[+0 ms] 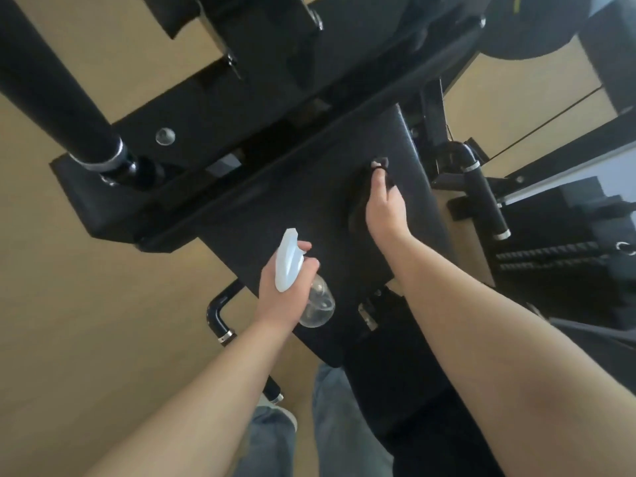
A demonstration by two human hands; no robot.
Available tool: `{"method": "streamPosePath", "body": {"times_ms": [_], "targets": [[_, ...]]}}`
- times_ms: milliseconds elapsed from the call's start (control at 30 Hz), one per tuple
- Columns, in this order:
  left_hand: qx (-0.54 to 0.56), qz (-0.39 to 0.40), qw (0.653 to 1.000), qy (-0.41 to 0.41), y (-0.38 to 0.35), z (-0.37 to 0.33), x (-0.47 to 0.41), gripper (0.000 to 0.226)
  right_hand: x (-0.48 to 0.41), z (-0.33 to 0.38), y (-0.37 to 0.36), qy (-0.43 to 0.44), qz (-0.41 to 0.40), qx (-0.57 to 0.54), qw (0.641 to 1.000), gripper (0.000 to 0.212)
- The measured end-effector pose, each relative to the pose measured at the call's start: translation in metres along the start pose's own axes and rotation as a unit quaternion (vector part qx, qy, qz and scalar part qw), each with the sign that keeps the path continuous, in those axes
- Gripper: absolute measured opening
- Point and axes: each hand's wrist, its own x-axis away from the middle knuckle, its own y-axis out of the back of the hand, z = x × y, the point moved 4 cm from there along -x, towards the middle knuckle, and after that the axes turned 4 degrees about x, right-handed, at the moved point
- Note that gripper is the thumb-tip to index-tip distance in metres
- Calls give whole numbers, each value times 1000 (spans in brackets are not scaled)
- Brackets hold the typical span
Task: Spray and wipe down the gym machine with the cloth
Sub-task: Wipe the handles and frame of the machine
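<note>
One spray bottle [288, 265], one cloth [358, 201], two hands at gym machine [206, 108].
Left hand [280, 299] curled round clear bottle, fill unclear; right hand [385, 210] pinches dark cloth on pad [282, 201].

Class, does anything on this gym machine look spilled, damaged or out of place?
Nothing stands out. The left hand grips the spray bottle, the right hand holds a dark cloth on the black pad; no spill or tear shows.

Single view, worn on your head. You look forward and steeply down onto the gym machine [241, 139], close in, its black pad [309, 201] filling mid-frame right below you. Wide lens bows the edges. Your jeans [337, 425] and the tan floor [86, 304] sit along the bottom and left.
</note>
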Motion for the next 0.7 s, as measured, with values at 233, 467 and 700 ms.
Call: {"method": "streamPosePath", "body": {"times_ms": [233,467,700], "targets": [[-4,9,1000,1,-1,37,-9,35,-17,-30,-55,204,-6,457,866,82],[60,-65,996,13,17,44,-25,42,-11,39,-134,436,68,532,722,70],[52,-85,995,9,21,48,-32,30,-24,30,-109,468,87,569,670,69]]}}
